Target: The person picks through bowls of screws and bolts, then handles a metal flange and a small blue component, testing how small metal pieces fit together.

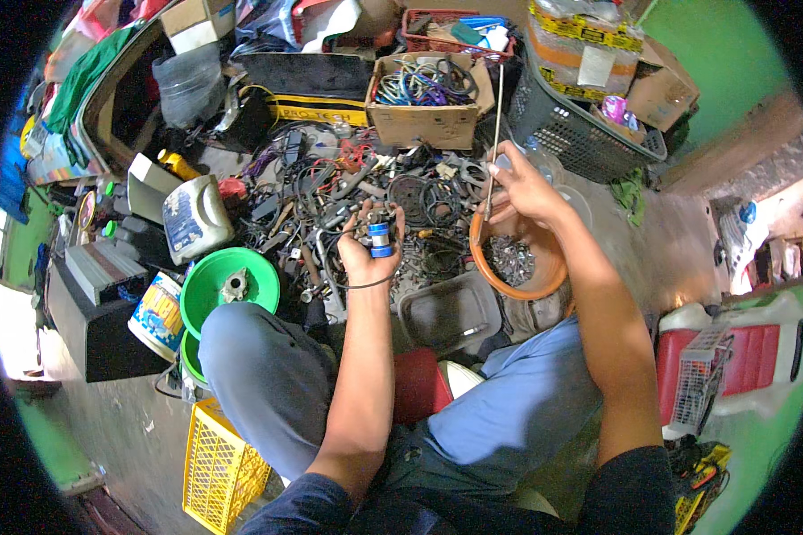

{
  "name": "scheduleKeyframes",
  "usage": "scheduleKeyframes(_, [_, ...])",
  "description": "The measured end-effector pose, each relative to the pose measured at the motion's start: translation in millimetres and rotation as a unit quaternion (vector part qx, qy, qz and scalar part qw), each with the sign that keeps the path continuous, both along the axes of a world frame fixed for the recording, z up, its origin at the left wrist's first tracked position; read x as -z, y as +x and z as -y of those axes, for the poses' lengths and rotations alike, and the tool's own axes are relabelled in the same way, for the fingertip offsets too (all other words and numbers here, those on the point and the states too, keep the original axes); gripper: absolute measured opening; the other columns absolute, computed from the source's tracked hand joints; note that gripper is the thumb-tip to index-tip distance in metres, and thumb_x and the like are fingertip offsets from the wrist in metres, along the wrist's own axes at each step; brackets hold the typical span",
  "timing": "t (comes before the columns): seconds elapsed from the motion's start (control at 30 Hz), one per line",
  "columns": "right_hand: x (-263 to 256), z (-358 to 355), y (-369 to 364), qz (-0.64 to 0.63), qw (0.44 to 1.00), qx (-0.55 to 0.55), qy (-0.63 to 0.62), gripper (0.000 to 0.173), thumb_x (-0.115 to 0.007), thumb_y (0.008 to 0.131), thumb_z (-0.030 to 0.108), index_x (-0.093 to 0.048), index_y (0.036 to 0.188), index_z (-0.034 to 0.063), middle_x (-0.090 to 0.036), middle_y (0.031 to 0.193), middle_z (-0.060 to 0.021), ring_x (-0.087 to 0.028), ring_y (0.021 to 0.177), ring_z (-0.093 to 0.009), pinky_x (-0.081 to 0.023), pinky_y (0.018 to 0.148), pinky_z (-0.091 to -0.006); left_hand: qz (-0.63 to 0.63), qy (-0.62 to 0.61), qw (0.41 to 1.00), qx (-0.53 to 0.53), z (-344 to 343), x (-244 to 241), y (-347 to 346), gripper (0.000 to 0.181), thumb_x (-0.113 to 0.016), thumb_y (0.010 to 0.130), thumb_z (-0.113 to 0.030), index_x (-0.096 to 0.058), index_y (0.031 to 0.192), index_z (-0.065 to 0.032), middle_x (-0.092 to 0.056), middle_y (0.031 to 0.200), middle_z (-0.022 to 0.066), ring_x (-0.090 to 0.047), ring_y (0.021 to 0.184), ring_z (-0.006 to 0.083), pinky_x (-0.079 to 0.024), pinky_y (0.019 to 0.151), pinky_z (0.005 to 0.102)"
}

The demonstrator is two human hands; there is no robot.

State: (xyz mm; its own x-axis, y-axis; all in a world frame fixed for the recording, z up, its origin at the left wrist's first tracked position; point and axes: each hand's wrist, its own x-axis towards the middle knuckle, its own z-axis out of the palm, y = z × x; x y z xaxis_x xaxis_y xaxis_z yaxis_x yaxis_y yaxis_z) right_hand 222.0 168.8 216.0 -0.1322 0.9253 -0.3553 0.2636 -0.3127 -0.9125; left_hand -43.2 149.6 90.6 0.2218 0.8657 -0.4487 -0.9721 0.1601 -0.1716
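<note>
On the upturned palm and fingers of my left hand (369,257) rests a small cylindrical metal part with blue ends (380,240), beside some darker small pieces. A thin black cable curves round that wrist. My right hand (523,184) grips a long thin metal rod (496,134), which stands nearly upright. The rod's lower end is over the rim of an orange bucket (554,284) that holds many small metal pieces (508,259). Beneath and beyond my left hand spreads a heap of mixed used parts and cables (348,174).
A grey plastic tray (450,313) lies between my knees and the heap. At left are a green basin (264,277) with a metal part (235,285), a white jug (197,221) and a yellow crate (217,468). A cardboard box of cables (425,127) and a dark basket (579,137) stand beyond.
</note>
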Motion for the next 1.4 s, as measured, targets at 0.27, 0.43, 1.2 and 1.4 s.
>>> scheduleKeyframes(0.27, [-2, 52, 89, 0.029, 0.996, 0.085, 0.020, 0.036, -0.057, 0.102, 0.022, -0.034, 0.129, 0.0139, -0.060, 0.096, -0.0150, -0.063, 0.065, -0.020, -0.061, 0.055, -0.0398, -0.018, 0.006, 0.999, 0.045, 4, 0, 38, 0.031, -0.046, 0.098, -0.027, -0.060, 0.116, -0.0057, -0.066, 0.108, 0.0141, -0.062, 0.105, 0.0335, -0.049, 0.100, 0.0568])
scheduleKeyframes(0.43, [-9, 79, 107, -0.005, 0.992, 0.122, 0.015, 0.034, -0.062, 0.098, 0.016, -0.040, 0.123, 0.0111, -0.061, 0.087, -0.0119, -0.066, 0.070, -0.020, -0.059, 0.053, -0.0370, -0.013, -0.017, 0.997, 0.073, 10, -2, 54, 0.030, -0.051, 0.095, -0.023, -0.064, 0.116, -0.0050, -0.065, 0.110, 0.0135, -0.061, 0.105, 0.0325, -0.050, 0.100, 0.0557])
scheduleKeyframes(1.2, [-9, 95, 140, 0.043, 0.996, 0.071, 0.040, 0.043, -0.069, 0.094, 0.020, -0.042, 0.123, 0.0057, -0.064, 0.086, -0.0097, -0.069, 0.071, -0.022, -0.062, 0.060, -0.0361, -0.068, -0.034, 0.989, 0.124, 22, -6, 93, 0.032, -0.049, 0.095, -0.020, -0.060, 0.121, -0.0046, -0.064, 0.111, 0.0117, -0.062, 0.105, 0.0278, -0.049, 0.102, 0.0555])
scheduleKeyframes(1.4, [-11, 96, 134, 0.031, 0.998, 0.056, 0.016, 0.047, -0.063, 0.098, 0.027, -0.034, 0.130, 0.0081, -0.064, 0.093, -0.0163, -0.070, 0.071, -0.024, -0.063, 0.060, -0.0368, -0.056, -0.025, 0.990, 0.127, 21, 1, 91, 0.032, -0.050, 0.096, -0.022, -0.060, 0.121, -0.0044, -0.063, 0.113, 0.0119, -0.060, 0.107, 0.0311, -0.049, 0.102, 0.0553])
